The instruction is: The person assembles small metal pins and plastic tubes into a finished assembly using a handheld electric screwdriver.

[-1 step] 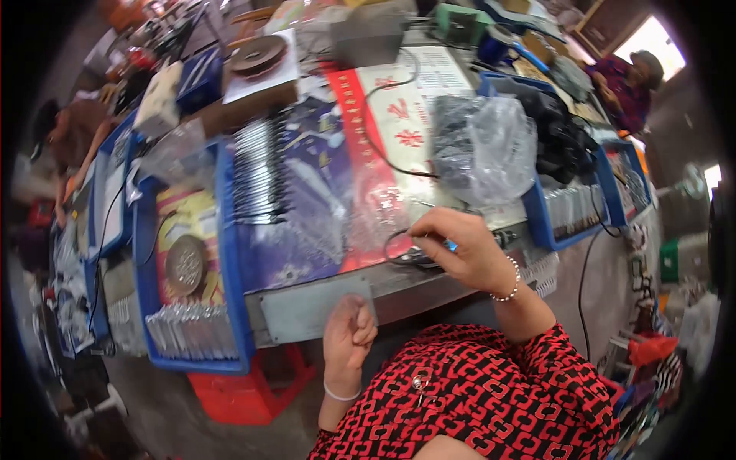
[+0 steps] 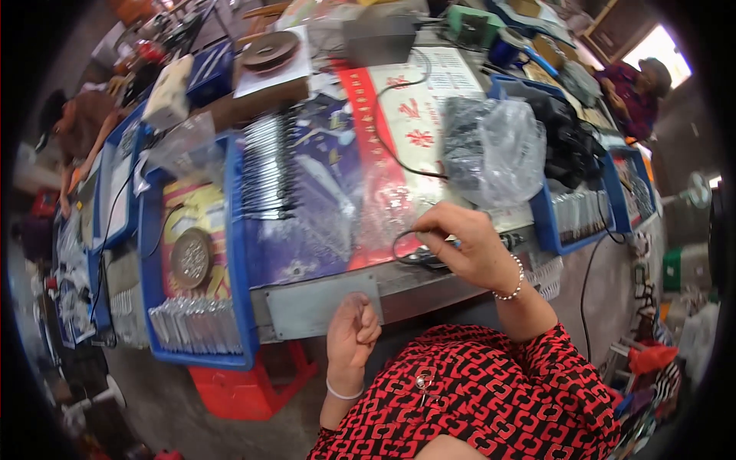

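Right of the metal plate (image 2: 307, 310), the right hand (image 2: 471, 249) pinches thumb toward forefinger; I cannot tell what it grips. The left hand (image 2: 354, 333) curls loosely before the plate's right end, contents hidden. A light, steady pinch should suit. Two hands, one plate, one dark cable loop (image 2: 394, 247) above-right of it; slim rods (image 2: 268, 165) beyond it, too blurred to count.
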`<state>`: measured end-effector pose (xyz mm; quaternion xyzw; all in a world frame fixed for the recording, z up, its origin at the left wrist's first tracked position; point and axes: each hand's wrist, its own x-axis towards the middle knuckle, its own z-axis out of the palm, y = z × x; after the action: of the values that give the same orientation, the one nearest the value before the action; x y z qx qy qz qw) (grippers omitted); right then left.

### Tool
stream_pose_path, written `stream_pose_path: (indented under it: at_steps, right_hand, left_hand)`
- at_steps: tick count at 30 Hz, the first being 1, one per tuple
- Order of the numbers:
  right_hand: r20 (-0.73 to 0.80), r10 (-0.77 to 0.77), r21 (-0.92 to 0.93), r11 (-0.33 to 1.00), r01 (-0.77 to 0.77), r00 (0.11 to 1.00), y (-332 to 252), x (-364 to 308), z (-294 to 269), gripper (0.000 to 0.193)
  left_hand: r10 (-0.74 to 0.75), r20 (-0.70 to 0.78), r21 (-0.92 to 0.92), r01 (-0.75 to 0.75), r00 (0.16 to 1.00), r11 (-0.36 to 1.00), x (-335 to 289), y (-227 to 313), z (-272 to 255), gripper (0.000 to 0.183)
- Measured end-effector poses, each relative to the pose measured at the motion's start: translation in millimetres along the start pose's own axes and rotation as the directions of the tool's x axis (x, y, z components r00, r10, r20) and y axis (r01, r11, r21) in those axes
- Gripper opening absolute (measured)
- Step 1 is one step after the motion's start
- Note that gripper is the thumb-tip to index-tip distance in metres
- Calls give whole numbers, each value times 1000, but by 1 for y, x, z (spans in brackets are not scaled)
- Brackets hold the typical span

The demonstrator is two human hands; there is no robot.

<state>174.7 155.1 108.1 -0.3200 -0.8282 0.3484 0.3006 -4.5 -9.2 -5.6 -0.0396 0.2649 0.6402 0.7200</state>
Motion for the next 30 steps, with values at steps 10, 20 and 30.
stream_pose_path:
  at_steps: [10, 20, 30]
  right_hand:
    - [73, -85, 39, 996, 82, 994, -16, 56, 45, 11]
    - [-274, 6, -157, 986, -51, 962, 3, 35, 6, 11]
    - [-198, 444, -352, 800, -486, 874, 135, 3, -124, 22]
  left_hand:
    - [9, 6, -49, -8, 1000, 999, -10, 17, -10, 27]
    - [-40, 20, -47, 41, 999, 998, -13, 21, -13, 22]
    - [-28, -40, 41, 30, 999, 999, -5, 16, 0, 26]
